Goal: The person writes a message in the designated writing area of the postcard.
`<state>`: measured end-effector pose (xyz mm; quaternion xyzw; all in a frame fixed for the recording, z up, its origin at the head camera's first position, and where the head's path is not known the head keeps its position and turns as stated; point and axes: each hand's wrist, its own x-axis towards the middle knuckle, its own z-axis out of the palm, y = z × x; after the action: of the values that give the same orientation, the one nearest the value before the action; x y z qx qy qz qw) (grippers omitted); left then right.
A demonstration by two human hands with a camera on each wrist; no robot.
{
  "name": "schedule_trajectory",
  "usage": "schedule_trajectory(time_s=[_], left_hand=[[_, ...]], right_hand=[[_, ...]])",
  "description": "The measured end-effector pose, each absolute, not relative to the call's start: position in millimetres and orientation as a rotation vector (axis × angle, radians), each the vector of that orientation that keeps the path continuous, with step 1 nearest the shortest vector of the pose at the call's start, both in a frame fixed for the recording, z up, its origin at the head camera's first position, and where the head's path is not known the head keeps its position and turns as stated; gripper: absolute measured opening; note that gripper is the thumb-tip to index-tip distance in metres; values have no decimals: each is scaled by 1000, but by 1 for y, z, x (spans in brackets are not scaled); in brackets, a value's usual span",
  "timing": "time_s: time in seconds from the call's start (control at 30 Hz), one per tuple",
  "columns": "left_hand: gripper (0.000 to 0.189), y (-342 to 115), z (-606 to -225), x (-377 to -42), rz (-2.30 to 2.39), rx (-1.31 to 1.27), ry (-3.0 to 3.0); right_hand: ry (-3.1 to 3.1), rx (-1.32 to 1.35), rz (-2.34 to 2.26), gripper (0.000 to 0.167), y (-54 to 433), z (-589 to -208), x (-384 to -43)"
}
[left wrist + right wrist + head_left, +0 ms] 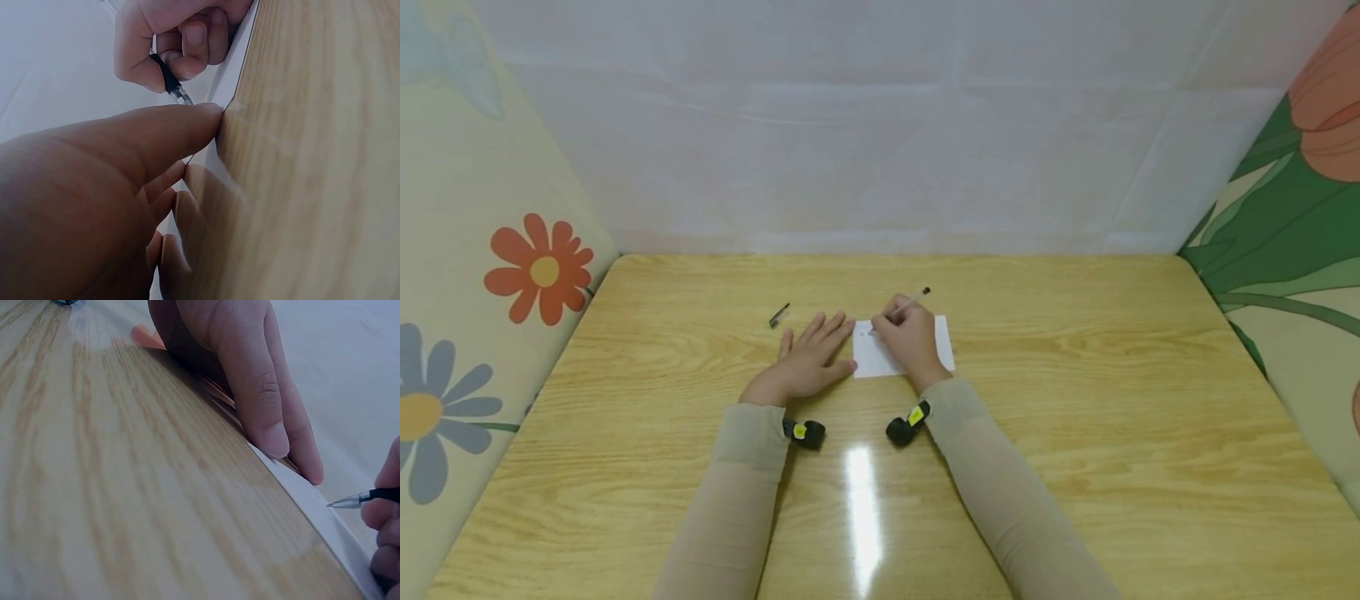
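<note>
A small white sheet of paper (880, 358) lies on the wooden table, with a few tiny dark marks near its upper left. My right hand (913, 337) rests over the paper and pinches a gel pen (912, 301), whose dark grip (165, 73) and metal tip (347, 501) show in the wrist views. The tip is at the paper's surface. My left hand (808, 358) lies flat with fingers spread at the sheet's left edge. Its thumb (181, 125) touches the lower left corner. Beyond the left fingers lies the pen cap (779, 315).
The wooden table (1112, 400) stretches out on all sides of the paper. A white sheet backdrop (880, 150) rises behind it. Flower-painted walls (542, 271) flank both sides. A black wrist camera (805, 433) sits on each cuff.
</note>
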<state>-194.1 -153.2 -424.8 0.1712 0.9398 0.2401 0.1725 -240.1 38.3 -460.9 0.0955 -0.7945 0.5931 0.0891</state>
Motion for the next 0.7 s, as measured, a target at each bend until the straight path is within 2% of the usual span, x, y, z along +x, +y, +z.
schedule_trajectory(time_s=[0.7], left_hand=[[71,-155,-431,-198,689,472,2646]], right_hand=[[-2357,249,1740,12,38,-460,-241]])
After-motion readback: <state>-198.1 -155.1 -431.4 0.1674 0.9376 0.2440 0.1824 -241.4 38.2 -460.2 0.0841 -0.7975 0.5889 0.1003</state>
